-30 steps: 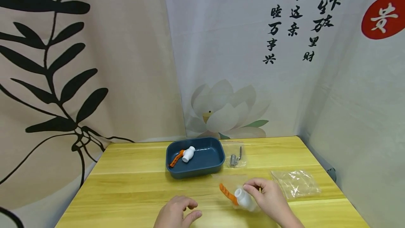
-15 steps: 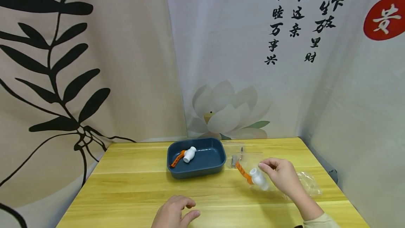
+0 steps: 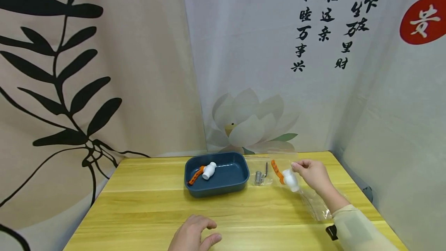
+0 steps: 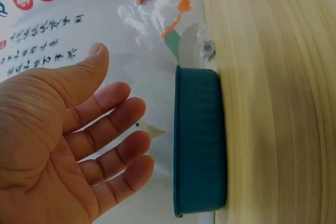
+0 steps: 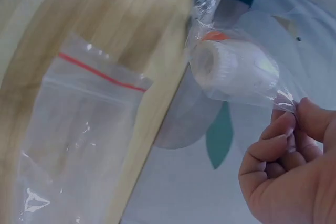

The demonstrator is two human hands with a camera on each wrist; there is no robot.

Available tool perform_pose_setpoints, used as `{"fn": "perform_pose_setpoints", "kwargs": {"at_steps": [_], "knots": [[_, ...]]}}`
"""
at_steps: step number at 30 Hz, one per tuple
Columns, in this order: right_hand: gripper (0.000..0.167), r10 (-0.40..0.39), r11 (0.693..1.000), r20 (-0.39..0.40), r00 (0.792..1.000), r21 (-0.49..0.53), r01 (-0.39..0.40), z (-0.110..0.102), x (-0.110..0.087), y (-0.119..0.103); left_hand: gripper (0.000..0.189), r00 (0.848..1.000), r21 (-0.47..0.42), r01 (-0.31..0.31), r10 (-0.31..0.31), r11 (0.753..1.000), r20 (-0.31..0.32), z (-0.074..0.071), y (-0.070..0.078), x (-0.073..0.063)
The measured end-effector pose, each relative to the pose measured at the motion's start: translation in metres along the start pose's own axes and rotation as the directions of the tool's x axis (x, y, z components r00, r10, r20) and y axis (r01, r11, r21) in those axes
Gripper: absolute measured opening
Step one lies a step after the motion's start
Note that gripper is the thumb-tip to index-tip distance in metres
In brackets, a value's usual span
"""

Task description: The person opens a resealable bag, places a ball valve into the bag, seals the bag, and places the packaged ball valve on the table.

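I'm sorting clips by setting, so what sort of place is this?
Probably a makeshift tabletop work area: a wood-grain table, printed cloth-like hangings behind it, and a white-and-orange piece in a clear bag that the right hand holds. Whether it is a home or a studio, I cannot tell.

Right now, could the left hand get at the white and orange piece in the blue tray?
Probably yes: the left hand holds nothing, the blue tray is open on top, and only its near wall stands before the white and orange piece.
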State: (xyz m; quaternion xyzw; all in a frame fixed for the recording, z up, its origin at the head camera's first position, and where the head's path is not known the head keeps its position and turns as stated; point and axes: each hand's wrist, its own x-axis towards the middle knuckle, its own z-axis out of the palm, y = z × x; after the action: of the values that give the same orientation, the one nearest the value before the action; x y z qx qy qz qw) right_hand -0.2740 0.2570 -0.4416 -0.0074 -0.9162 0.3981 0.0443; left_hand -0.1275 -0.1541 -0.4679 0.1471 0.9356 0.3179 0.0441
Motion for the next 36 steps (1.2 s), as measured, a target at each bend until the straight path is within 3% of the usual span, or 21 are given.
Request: {"fn": "perform_pose_setpoints", "kwargs": {"at_steps": [10,18,29,36], "knots": [[0.043,0.09,0.993,0.032,0.995,0.078,-0.093,0.012,0.026,0.013,0.042,1.0,-0.002,-0.004,0.004,1.0,-0.001,0.0,-0.001,-0.001],[0.035,0.128,0.988,0.056,0.99,0.085,-0.133,0.019,0.038,0.008,0.043,1.0,0.014,-0.01,0.01,1.0,-0.018,0.0,0.0,-0.002],[0.038,0.115,0.99,0.088,0.989,-0.095,-0.106,0.012,0.062,0.023,0.038,1.0,0.013,-0.013,0.013,1.0,-0.012,0.002,-0.002,-0.001],[0.037,0.135,0.984,0.087,0.987,-0.133,-0.123,0.015,0.071,0.036,0.037,1.0,0.015,-0.009,0.009,1.0,-0.005,0.002,-0.001,-0.001]]}}
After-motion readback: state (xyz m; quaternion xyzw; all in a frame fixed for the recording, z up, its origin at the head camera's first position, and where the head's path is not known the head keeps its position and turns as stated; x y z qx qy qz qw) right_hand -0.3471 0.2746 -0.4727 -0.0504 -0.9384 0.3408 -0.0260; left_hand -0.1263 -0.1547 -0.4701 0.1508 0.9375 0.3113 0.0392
